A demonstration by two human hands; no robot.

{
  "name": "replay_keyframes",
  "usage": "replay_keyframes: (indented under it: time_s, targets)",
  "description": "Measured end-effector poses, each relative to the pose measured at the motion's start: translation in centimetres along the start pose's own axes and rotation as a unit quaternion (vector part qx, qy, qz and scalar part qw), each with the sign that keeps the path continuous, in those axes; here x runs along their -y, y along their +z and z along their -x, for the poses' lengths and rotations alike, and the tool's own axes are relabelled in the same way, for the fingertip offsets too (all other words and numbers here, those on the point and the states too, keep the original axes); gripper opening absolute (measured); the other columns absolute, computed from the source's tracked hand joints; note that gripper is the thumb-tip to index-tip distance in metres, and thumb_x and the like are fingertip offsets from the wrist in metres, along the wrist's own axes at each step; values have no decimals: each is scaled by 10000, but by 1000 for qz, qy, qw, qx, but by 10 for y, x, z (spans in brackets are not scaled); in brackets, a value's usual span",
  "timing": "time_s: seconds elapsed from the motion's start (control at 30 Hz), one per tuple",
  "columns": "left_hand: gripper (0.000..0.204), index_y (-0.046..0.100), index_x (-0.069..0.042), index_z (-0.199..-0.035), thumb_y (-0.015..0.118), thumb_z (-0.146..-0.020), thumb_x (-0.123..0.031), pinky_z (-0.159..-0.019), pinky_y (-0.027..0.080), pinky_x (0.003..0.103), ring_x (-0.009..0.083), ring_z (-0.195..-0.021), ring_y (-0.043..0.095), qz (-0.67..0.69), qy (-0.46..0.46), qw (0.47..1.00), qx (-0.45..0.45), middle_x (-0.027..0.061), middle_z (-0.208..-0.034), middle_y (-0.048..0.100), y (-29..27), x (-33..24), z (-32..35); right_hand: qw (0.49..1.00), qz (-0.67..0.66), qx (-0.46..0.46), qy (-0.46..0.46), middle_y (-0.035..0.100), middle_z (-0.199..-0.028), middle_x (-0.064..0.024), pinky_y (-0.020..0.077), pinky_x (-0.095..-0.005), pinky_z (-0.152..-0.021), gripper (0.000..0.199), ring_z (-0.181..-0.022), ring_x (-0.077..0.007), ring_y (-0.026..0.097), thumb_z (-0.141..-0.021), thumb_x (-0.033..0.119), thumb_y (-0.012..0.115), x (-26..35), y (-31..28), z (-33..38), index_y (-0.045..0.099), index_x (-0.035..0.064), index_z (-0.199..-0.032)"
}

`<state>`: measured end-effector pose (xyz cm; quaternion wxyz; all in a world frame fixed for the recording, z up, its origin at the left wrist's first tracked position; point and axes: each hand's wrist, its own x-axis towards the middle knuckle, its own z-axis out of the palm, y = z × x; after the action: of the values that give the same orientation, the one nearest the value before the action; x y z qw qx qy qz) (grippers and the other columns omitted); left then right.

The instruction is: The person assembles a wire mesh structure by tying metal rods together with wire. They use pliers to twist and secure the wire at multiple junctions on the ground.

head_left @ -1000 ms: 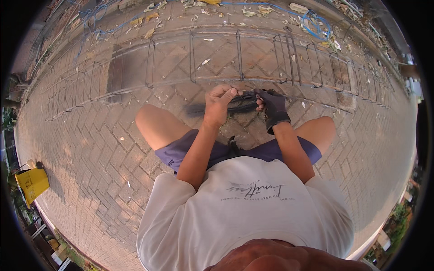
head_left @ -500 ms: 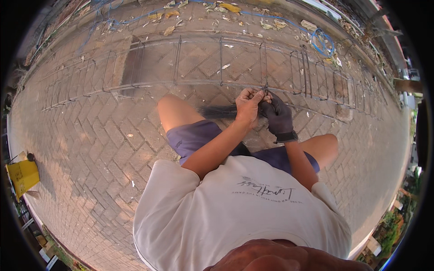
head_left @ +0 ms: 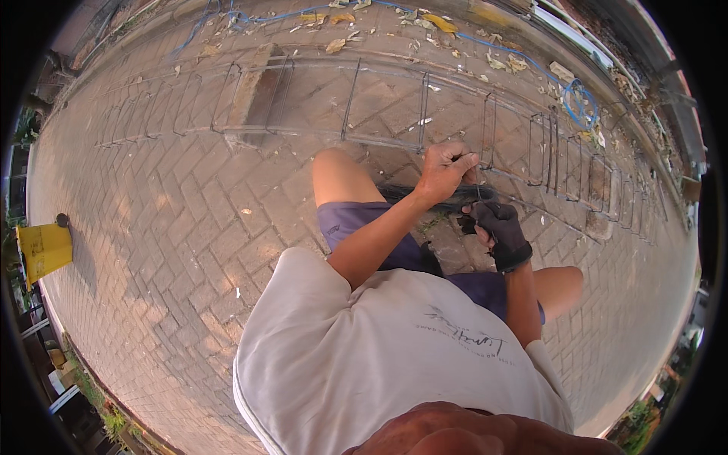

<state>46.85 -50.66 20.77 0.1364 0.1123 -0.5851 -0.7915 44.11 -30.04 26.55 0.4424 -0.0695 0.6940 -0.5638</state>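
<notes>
A long cage of thin steel bars (head_left: 379,142), with square stirrups (head_left: 423,110) along it, lies on the paving in front of my bent legs. My bare left hand (head_left: 447,173) is at its near bar, thumb and fingers pinched on a thin wire. Lower and to the right, my right hand (head_left: 498,226) wears a dark fingerless glove and is curled closed. A dark thin strand rises from it toward the left hand; whatever else lies in its grip is hidden. Between my knees lies a bundle of black wire (head_left: 406,193), partly behind both hands.
Blocks (head_left: 254,95) (head_left: 599,205) prop the cage at the left and right. Blue hose (head_left: 580,106) runs along the far curb among dry leaves (head_left: 440,23). A yellow container (head_left: 45,250) stands at far left on the brick paving.
My hands were together at the near bar. Now the right hand has drawn back toward my body and apart from the left. The whole view has shifted slightly.
</notes>
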Motion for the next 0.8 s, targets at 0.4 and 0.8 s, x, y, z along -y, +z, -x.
replay_keyframes:
  time_s: [0.4,0.8]
  targets:
    - [394,826,-55,-1080,853,-842,-368,-911,590,474,377,-1043,761,-572,64,785,-230,197,-1125,796,-167,3,-23,907,169,-370,-105,779,-987,-77,529,-289,-654,532,-742,-113,661,-923,305,857,-28,-172,-25,736,-58,-1291]
    - [589,838,-53,-1067,780,-845,-595,-933,575,494,383,-1058,757,-676,-227,701,9,224,-1099,793,-288,-13,-48,794,471,-382,38,703,-1394,-279,529,-477,-1090,986,-1323,-411,667,-724,602,877,-35,-308,-121,651,-13,-1461]
